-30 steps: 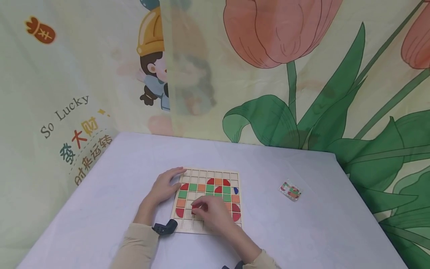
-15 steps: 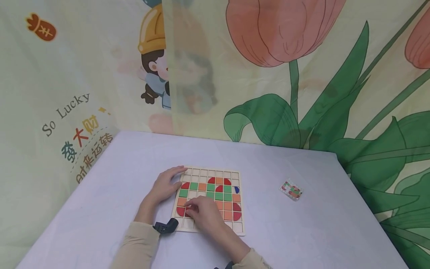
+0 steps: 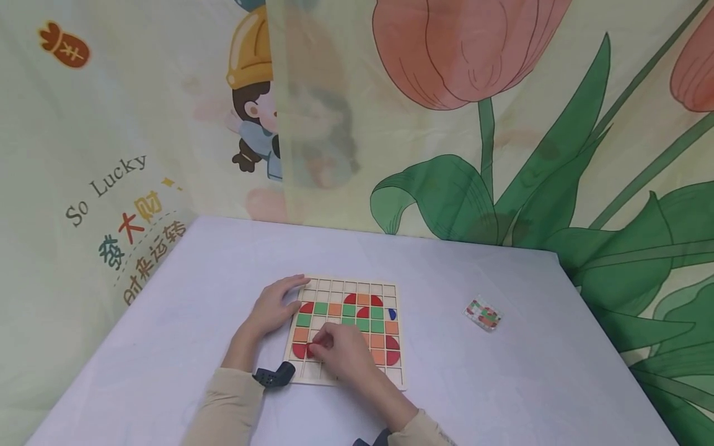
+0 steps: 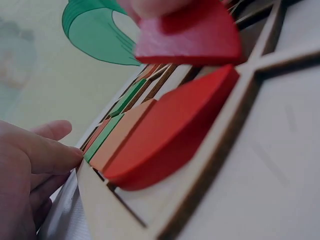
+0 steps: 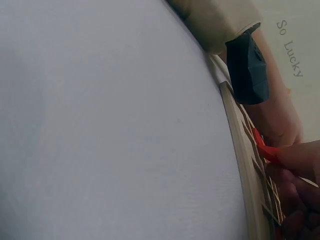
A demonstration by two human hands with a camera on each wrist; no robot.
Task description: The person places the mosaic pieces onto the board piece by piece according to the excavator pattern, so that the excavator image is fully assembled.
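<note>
A wooden grid board (image 3: 309, 370) lies on the table, with red, green and orange pieces in many of its cells. My right hand (image 3: 347, 354) pinches a red piece with a rounded edge (image 4: 192, 37) between thumb and fingers, over the lower left cells. In the left wrist view the held piece is tilted, just beyond a red quarter-round piece (image 4: 175, 132) lying in the left column. My left hand (image 3: 273, 308) rests at the board's left edge, fingers extended and fingertips touching the frame. The right palm and wrist cover several middle cells.
A small card with a coloured pattern (image 3: 483, 313) lies on the white tablecloth (image 3: 535, 371), right of the board. One small blue piece (image 3: 393, 314) sits near the board's right edge. A printed curtain (image 3: 329, 204) hangs behind the table.
My right hand has moved left with the red piece, to beside the red piece in the left column. Lately the held piece has tilted. My left hand has stayed at the board's edge.
</note>
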